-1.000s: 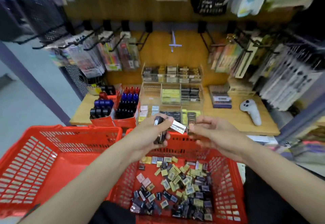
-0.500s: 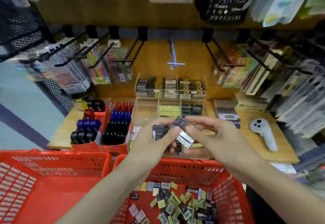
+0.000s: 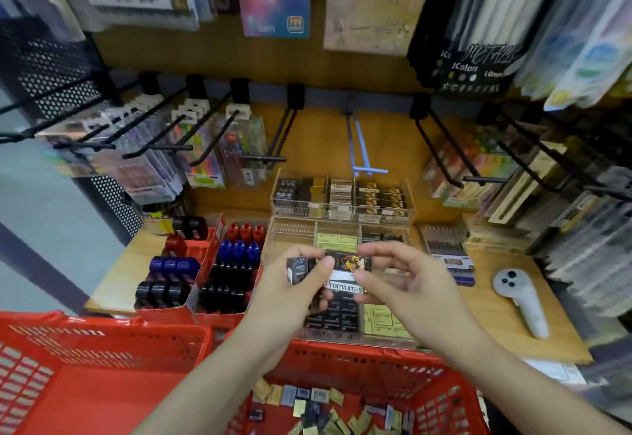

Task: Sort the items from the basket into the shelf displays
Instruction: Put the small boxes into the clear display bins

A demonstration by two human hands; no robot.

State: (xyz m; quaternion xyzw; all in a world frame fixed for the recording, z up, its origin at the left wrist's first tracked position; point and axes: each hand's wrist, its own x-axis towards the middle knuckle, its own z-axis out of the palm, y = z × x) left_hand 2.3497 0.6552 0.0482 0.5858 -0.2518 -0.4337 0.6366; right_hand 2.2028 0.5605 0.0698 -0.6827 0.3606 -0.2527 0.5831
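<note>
Both forearms are showing bare, no sleeves reaching the left hand (image 3: 294, 292) or right hand (image 3: 407, 286); no rings showing.

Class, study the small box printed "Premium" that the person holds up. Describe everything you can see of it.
The Premium box is a small flat rectangular pack, apparently glossy card. Its top is black with a red and yellow picture; below runs a white band with the word, then dark panels of fine print. It is held level above the clear acrylic display trays, pinched by the left hand and the right hand.
</note>
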